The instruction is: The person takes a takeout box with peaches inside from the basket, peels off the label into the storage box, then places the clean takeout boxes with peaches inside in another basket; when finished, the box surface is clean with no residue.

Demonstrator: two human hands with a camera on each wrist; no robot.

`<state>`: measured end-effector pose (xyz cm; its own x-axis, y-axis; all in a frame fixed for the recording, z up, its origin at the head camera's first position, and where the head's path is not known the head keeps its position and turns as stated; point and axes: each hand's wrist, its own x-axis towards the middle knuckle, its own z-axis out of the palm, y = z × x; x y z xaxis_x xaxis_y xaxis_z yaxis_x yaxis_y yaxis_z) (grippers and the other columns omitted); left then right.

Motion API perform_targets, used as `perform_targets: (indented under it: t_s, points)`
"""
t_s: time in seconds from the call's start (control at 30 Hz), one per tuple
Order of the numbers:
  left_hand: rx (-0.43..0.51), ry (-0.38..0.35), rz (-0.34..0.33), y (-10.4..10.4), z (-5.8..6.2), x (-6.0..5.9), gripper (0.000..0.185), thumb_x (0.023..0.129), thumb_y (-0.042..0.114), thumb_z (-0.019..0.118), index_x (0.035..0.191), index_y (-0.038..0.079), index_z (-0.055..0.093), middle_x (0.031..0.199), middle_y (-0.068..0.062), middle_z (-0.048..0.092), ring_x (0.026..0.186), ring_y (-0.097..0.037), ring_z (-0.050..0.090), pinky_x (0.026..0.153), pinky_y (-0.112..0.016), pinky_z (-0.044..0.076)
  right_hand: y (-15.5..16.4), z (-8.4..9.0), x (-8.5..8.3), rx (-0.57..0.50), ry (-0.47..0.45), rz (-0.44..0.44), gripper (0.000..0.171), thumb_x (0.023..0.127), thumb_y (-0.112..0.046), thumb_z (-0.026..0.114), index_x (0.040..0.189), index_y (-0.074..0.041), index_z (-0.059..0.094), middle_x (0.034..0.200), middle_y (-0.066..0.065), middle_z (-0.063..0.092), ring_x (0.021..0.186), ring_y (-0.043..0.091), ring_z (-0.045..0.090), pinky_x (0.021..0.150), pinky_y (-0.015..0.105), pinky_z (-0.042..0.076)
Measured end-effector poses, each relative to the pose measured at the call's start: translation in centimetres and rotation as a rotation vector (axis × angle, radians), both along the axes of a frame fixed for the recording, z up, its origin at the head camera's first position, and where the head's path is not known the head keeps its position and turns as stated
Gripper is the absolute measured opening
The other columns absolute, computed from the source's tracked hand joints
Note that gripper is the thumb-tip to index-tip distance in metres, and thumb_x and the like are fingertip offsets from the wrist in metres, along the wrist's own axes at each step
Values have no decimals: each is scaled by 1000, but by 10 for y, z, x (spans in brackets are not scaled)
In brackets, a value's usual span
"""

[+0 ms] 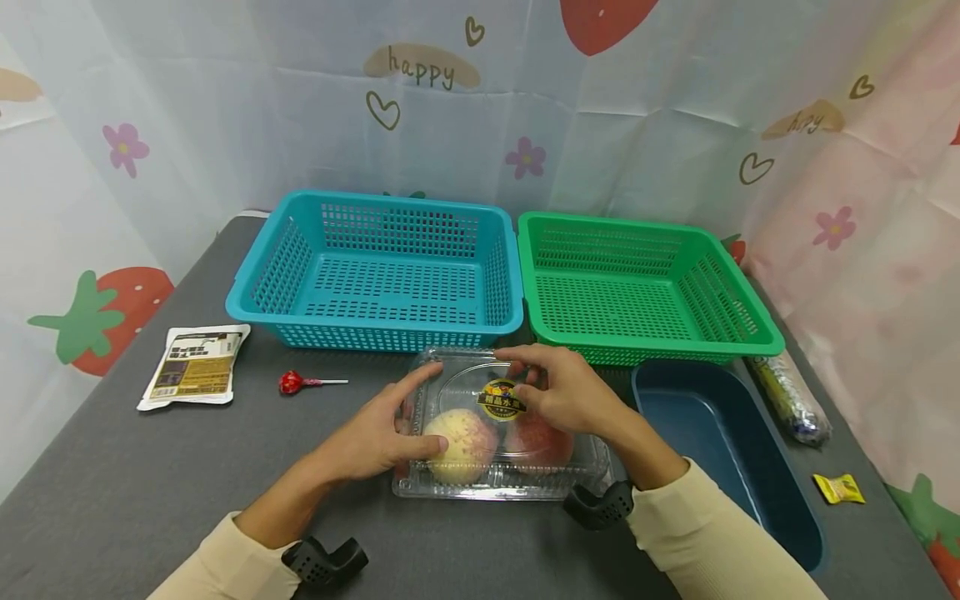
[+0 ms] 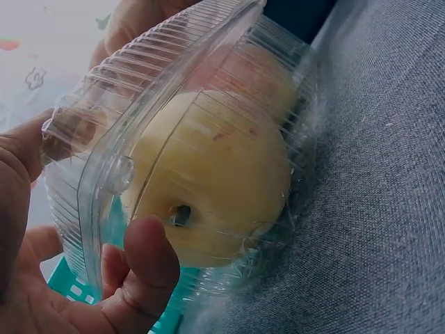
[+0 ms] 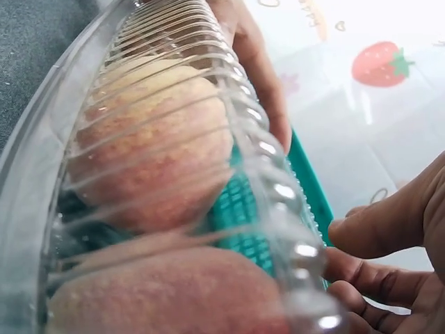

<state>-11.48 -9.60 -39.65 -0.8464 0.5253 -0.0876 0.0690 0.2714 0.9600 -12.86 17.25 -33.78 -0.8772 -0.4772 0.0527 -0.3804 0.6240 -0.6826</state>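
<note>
A clear plastic clamshell box (image 1: 468,377) lies on the grey cloth in front of both baskets, with two peaches (image 1: 461,447) showing through its lid. One peach is mostly pale yellow, the other redder. A black and gold label (image 1: 501,400) sits on the lid. My left hand (image 1: 378,433) holds the box's left side, thumb over the lid near the yellow peach and index finger reaching to the far left corner. My right hand (image 1: 562,392) grips the far edge with bent fingers, its thumb beside the label. In the right wrist view, the ribbed edge partly hides the fingertips.
Behind the box stand a blue basket (image 1: 375,321) and a green basket (image 1: 660,346). A dark blue tray (image 1: 720,442) is at the right, near a wrapped package (image 1: 787,396) and yellow candy (image 1: 838,488). Leftward lie a red lollipop (image 1: 291,382) and a food packet (image 1: 195,367).
</note>
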Motion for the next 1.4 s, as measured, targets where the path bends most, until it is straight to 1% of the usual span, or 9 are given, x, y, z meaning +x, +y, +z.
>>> perform_targets:
  t_s: [0.13, 0.27, 0.43, 0.67, 0.8, 0.93, 1.07, 1.27, 1.4]
  points:
    - [-7, 7, 1, 1, 1, 0, 86, 82, 25, 78, 152, 28, 28, 108, -20, 36, 51, -18, 54, 49, -45, 52, -2, 0, 0, 44, -10, -30, 33, 91, -2, 63, 123, -5, 66, 88, -1, 62, 69, 14, 52, 59, 31, 43]
    - [-6, 2, 5, 1, 1, 1, 86, 81, 24, 78, 152, 28, 28, 108, -20, 35, 52, -18, 54, 48, -45, 53, -6, -1, -1, 55, -39, -99, 18, 90, -5, 65, 107, -6, 73, 78, -2, 62, 66, 14, 53, 57, 30, 44]
    - [1, 8, 2, 1, 2, 2, 86, 82, 23, 78, 152, 26, 29, 108, -21, 36, 54, -19, 53, 47, -44, 53, -10, -3, -2, 74, -47, -174, 9, 91, -9, 67, 93, -9, 75, 76, -4, 64, 63, 13, 54, 54, 30, 45]
    - [18, 9, -9, 2, 5, 3, 87, 82, 19, 77, 153, 25, 27, 106, -20, 36, 55, -20, 54, 47, -43, 52, -12, -3, 1, 50, -37, -229, 9, 93, -11, 65, 90, -12, 73, 77, -5, 64, 66, 13, 55, 62, 32, 47]
    - [23, 4, -13, 2, 5, 3, 88, 82, 19, 77, 153, 24, 26, 105, -20, 36, 54, -20, 54, 47, -43, 52, -12, -3, 3, -1, -55, -249, 9, 93, -11, 65, 89, -11, 74, 76, -3, 65, 66, 14, 56, 60, 32, 47]
    - [27, 7, -16, 2, 2, 2, 87, 83, 20, 77, 153, 24, 26, 106, -21, 36, 54, -20, 55, 47, -44, 52, -12, -3, 3, -49, -81, -270, 10, 93, -9, 65, 90, -9, 74, 76, -1, 65, 65, 15, 56, 57, 32, 47]
    - [26, 6, -10, 2, 0, 1, 87, 82, 22, 78, 153, 26, 27, 108, -22, 35, 53, -20, 55, 47, -44, 52, -11, -2, 3, -81, -105, -277, 10, 93, -8, 64, 91, -7, 74, 78, 1, 66, 64, 16, 56, 55, 32, 46]
    - [30, 4, -6, 2, 0, 0, 88, 82, 20, 78, 152, 26, 27, 108, -22, 36, 54, -20, 55, 47, -43, 53, -6, 4, 1, -156, -136, -318, 10, 94, -6, 63, 94, -3, 73, 83, 5, 67, 75, 19, 60, 61, 33, 50]
    - [30, 8, -9, 1, 1, 1, 88, 82, 19, 78, 152, 25, 27, 107, -21, 37, 55, -18, 55, 48, -43, 53, -2, 8, 1, -191, -147, -315, 10, 94, -5, 63, 93, -2, 73, 85, 6, 68, 77, 20, 60, 63, 33, 50]
